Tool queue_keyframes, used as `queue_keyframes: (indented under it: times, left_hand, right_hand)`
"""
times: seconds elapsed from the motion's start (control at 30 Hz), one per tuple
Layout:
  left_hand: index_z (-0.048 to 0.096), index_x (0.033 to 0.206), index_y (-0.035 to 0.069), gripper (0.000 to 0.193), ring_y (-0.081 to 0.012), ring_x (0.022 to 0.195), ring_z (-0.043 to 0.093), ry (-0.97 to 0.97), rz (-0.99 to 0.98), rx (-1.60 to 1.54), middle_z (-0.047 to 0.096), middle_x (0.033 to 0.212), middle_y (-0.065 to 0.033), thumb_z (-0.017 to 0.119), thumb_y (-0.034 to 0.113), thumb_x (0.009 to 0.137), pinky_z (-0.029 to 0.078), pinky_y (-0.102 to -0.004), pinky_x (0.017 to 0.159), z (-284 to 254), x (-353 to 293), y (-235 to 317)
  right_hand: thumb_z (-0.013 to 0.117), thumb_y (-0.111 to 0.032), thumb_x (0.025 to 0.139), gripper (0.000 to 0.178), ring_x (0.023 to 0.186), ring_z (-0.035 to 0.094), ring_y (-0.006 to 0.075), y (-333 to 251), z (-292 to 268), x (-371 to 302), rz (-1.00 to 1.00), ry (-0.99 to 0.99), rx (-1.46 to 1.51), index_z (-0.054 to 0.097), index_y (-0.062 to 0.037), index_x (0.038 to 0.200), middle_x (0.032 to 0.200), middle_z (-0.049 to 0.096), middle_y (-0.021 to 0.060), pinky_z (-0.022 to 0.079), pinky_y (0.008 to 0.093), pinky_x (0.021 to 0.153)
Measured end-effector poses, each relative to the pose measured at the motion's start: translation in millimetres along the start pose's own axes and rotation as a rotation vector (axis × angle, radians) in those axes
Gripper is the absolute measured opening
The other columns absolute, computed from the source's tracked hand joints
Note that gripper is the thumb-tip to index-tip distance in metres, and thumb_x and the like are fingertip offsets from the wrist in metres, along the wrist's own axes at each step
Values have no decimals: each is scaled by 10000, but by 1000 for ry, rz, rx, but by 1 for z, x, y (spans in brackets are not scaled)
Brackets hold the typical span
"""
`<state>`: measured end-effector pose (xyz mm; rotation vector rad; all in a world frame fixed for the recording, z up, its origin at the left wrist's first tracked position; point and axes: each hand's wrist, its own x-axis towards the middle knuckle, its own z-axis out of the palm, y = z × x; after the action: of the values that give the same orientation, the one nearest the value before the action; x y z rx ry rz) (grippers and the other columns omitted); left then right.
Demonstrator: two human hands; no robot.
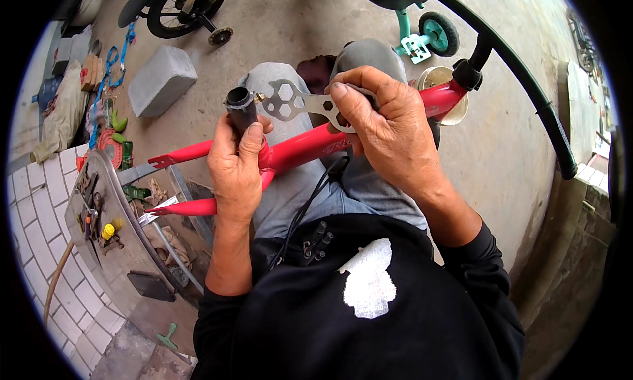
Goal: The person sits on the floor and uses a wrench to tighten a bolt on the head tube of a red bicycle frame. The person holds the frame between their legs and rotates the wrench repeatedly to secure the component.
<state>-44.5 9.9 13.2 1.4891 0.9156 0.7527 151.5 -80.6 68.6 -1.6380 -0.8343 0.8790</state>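
Note:
A red bicycle frame (306, 144) lies across my lap, its two rear forks pointing left. My left hand (236, 172) is closed around the seat tube at its black upper end (241, 106). A small brass-coloured bolt (259, 97) sticks out from the side of that black end. My right hand (389, 119) pinches a flat steel multi-hole spanner (288, 101) between thumb and fingers. The spanner's far end is close beside the bolt; whether they touch I cannot tell. My right fingers partly hide the spanner and the frame behind it.
Black handlebars (527, 83) rise at the right. Behind the frame is a pale bucket (455, 113). A round metal table (122, 261) with small tools stands at left, a concrete block (162, 81) beyond it. Black cables (310, 205) hang over my lap. Children's bikes stand at the back.

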Motion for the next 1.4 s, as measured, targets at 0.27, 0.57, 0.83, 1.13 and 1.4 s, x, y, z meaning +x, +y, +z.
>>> queue_keyframes:
  times: [0.27,0.57,0.83,1.13,1.4]
  left_hand:
    - [584,1255,-22,314,-150,957,660,-2,8,26,689,1027,-79,597,222,1058,507,-270,858,-1,-2,-1]
    - [589,1253,-18,335,-144,948,660,-7,-7,44,694,1024,-74,607,251,1054,511,-265,842,-2,-3,1]
    - [583,1259,-16,351,-131,949,655,-21,-21,50,694,1027,-68,612,265,1050,502,-252,826,-3,-4,2]
    - [581,1264,-13,344,-131,951,655,-33,-33,68,691,1035,-67,616,252,1048,499,-252,827,-6,-3,0]
    - [614,1167,8,231,-49,789,590,1,5,3,702,965,-35,636,199,1039,493,-217,709,-2,-1,-2]
  right_hand:
    - [621,-266,1043,297,591,642,76,-7,-5,10,-196,-14,-74,679,17,1110,749,676,57,513,212,493]
    - [657,-208,1013,235,605,635,82,-24,-17,36,-370,-152,-323,701,20,1052,728,669,54,481,242,497]
    - [565,-134,957,248,564,614,143,-70,-33,54,-280,-384,-286,665,83,892,655,652,109,504,324,547]
    - [548,-181,977,315,579,626,142,-108,-28,81,87,-511,-452,688,99,1005,689,654,84,515,296,546]
    - [550,-167,955,281,525,603,133,-110,-26,98,100,-603,-380,681,63,860,717,697,110,491,292,486]
